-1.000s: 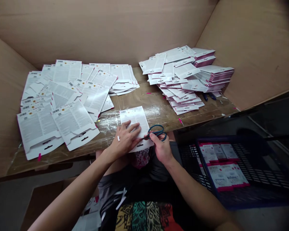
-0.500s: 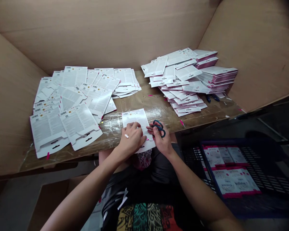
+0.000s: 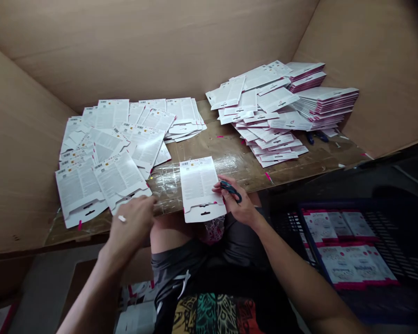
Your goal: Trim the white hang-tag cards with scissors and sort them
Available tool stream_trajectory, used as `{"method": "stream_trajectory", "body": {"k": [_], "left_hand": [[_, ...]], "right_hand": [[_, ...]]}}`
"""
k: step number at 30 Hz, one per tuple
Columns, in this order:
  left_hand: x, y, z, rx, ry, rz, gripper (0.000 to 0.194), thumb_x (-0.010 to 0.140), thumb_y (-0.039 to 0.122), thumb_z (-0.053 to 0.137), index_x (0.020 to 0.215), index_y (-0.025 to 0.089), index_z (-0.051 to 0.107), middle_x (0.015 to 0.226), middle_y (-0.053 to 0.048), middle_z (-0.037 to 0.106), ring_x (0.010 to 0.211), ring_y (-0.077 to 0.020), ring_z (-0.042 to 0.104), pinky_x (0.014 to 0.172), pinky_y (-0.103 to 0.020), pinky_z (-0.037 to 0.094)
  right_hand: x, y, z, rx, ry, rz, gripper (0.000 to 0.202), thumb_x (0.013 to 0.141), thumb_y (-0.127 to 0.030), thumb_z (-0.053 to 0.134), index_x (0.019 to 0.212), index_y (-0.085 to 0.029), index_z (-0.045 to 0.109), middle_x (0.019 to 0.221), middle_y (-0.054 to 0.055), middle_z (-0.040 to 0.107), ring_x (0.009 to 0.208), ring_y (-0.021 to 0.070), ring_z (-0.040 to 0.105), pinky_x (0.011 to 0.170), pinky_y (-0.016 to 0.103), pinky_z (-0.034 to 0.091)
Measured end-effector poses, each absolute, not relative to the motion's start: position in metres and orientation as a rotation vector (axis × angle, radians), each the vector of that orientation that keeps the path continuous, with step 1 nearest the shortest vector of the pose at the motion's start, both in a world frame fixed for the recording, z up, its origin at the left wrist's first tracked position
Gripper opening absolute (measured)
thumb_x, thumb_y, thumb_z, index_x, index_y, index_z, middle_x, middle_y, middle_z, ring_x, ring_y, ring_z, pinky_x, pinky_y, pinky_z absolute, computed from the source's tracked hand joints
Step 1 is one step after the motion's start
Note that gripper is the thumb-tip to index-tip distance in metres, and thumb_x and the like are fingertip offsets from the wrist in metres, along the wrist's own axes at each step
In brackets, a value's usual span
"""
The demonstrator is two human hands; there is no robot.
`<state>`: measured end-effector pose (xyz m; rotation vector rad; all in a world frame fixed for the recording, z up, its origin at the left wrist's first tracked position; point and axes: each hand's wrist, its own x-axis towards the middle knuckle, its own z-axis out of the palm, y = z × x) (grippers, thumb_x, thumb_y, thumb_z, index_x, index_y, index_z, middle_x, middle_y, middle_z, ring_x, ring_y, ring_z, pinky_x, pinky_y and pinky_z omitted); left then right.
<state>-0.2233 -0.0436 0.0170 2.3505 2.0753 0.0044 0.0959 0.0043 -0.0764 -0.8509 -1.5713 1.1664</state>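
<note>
One white packet [image 3: 198, 183] lies on the counter [image 3: 226, 155], its slotted end overhanging the front edge. At its right the right hand [image 3: 242, 200] grips dark scissors [image 3: 230, 187]. The left hand [image 3: 134, 221] is near the spread packets [image 3: 120, 176]; from here I can't tell if its fingers are apart.

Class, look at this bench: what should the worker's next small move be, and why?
Probably the left hand should grip the nearest flat packet in the left pile: in this view the hand overlaps that packet's lower edge, while the right hand holds the scissors at the right edge of the lone packet.
</note>
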Motion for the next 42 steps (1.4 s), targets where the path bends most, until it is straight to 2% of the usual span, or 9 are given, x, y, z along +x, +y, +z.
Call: {"method": "stream_trajectory", "body": {"k": [3,6,10,18,25,33,36,40,42], "left_hand": [[-0.196,-0.060,0.003,2.501,1.503,0.349,0.032,0.103,0.022,0.052,0.130,0.025,0.069,0.139,-0.011,0.071,0.129,-0.0292,0.068,0.106,-0.048,0.059],[-0.161,-0.057,-0.022,2.595,1.322,0.414,0.042,0.097,0.048,0.075,0.127,0.021,0.063,0.150,-0.014,0.063,0.148,-0.0380,0.051,0.119,-0.057,0.052],[-0.148,-0.048,-0.042,2.638,1.426,0.427,0.042,0.093,0.057,0.079,0.109,0.021,0.063,0.132,-0.014,0.067,0.140,-0.0412,0.055,0.121,-0.062,0.048],[-0.136,-0.039,-0.051,2.546,1.636,0.580,0.024,0.112,0.030,0.047,0.105,0.020,0.069,0.101,-0.010,0.071,0.118,-0.0303,0.064,0.111,-0.053,0.053],[-0.151,-0.042,-0.055,2.630,1.515,0.506,0.053,0.100,0.018,0.061,0.152,0.028,0.060,0.153,-0.011,0.065,0.142,-0.0391,0.054,0.111,-0.060,0.050],[-0.155,-0.078,-0.068,2.637,1.475,0.962,0.044,0.110,0.029,0.053,0.153,0.025,0.061,0.149,-0.009,0.070,0.147,-0.0302,0.057,0.117,-0.054,0.053],[-0.209,-0.068,-0.054,2.532,1.769,0.989,0.041,0.110,0.037,0.053,0.147,0.025,0.066,0.159,-0.012,0.061,0.152,-0.0292,0.053,0.121,-0.054,0.050],[-0.299,-0.042,-0.040,2.070,2.523,0.690,0.051,0.108,0.044,0.049,0.148,0.017,0.065,0.168,-0.021,0.048,0.162,-0.0477,0.030,0.123,-0.073,0.034],[-0.310,-0.039,-0.045,2.092,2.486,0.455,0.054,0.107,0.043,0.047,0.152,0.017,0.063,0.167,-0.022,0.049,0.158,-0.0520,0.034,0.120,-0.074,0.035]], "right_hand": [[0.107,0.004,-0.067,-0.809,-1.894,0.927,0.037,0.106,-0.036,0.063,0.142,-0.026,0.061,0.121,0.011,0.070,0.111,0.0261,0.072,0.102,0.046,0.063],[0.118,0.004,-0.061,-0.687,-2.307,0.674,0.045,0.096,-0.026,0.073,0.140,-0.023,0.062,0.125,0.015,0.067,0.118,0.0320,0.066,0.106,0.053,0.060],[0.128,0.008,-0.060,-0.571,-2.528,0.467,0.047,0.095,-0.017,0.068,0.141,-0.024,0.063,0.127,0.013,0.068,0.124,0.0331,0.065,0.119,0.061,0.050],[0.105,0.023,-0.073,-0.928,-2.287,0.468,0.038,0.097,-0.013,0.060,0.134,-0.021,0.062,0.120,0.015,0.066,0.107,0.0313,0.067,0.095,0.046,0.059],[0.087,0.015,-0.071,-1.140,-2.098,0.379,0.040,0.093,-0.011,0.059,0.132,-0.020,0.062,0.116,0.015,0.064,0.106,0.0341,0.064,0.094,0.049,0.058],[0.080,0.010,-0.048,-1.165,-1.440,0.941,0.033,0.087,-0.029,0.077,0.119,-0.023,0.071,0.099,0.004,0.072,0.081,0.0201,0.068,0.075,0.032,0.058],[0.092,0.076,-0.001,-1.191,-1.487,0.661,0.029,0.086,-0.023,0.077,0.115,-0.020,0.074,0.097,0.005,0.073,0.078,0.0167,0.066,0.074,0.031,0.055],[0.126,0.174,0.078,-1.239,-1.536,0.070,0.025,0.095,-0.024,0.063,0.111,-0.007,0.072,0.112,0.018,0.075,0.107,0.0225,0.071,0.093,0.038,0.048],[0.136,0.188,0.096,-1.252,-1.540,0.027,0.036,0.101,-0.033,0.054,0.114,-0.004,0.070,0.117,0.023,0.075,0.115,0.0259,0.070,0.095,0.042,0.046]]}}
